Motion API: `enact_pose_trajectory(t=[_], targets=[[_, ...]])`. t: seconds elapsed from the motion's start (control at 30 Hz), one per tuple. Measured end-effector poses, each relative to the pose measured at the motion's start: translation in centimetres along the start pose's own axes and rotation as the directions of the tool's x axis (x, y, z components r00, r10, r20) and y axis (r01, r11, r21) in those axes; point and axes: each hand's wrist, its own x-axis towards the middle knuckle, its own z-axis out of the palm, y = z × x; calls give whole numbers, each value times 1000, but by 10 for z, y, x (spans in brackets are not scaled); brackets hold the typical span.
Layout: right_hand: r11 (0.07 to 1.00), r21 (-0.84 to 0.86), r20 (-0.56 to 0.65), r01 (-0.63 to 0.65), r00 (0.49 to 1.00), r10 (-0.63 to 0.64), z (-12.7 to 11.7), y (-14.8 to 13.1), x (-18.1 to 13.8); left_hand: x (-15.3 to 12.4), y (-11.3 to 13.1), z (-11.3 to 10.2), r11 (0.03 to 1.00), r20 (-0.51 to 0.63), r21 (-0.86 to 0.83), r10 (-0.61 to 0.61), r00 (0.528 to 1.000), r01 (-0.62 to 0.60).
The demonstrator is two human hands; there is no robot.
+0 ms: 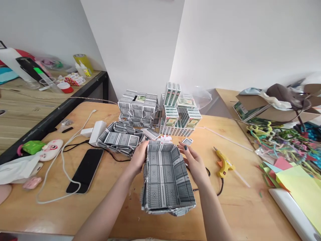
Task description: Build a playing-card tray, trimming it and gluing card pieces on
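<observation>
An open-topped box made of playing cards (162, 180) is tilted toward me above the table, its patterned inside in full view. My left hand (139, 156) grips its left wall near the far corner, with the fingers hidden behind the card side. On the opposite wall, my right hand (195, 164) holds the far right part, some fingertips showing by the rim and others out of sight. Just beyond the left hand lies a pile of folded card pieces (120, 139). A few loose cards (187, 141) lie past the right hand.
Behind stand a block built of cards (137, 107) and stacked card packs (179, 113). A yellow glue gun (223, 162) with a cord lies right. At left are a phone (85, 170) and white cable (62, 164); coloured paper (298, 180) and pipe cleaners (283, 137) crowd the right edge.
</observation>
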Motion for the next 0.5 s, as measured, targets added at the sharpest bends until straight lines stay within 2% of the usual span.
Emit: enact_pose_trajectory(t=[0.2,0.37,0.5], targets=[[984,-90,-20,156,987,-159,16,23,13,19,-27,1,987,24,133,91,996,-93],[990,-50,-129,133,982,-138,20,46,15,27,-43,2,966,61,221,126,990,-136],[989,-78,-187,122,973,-135,17,51,12,28,-47,2,945,64,268,178,982,-189]])
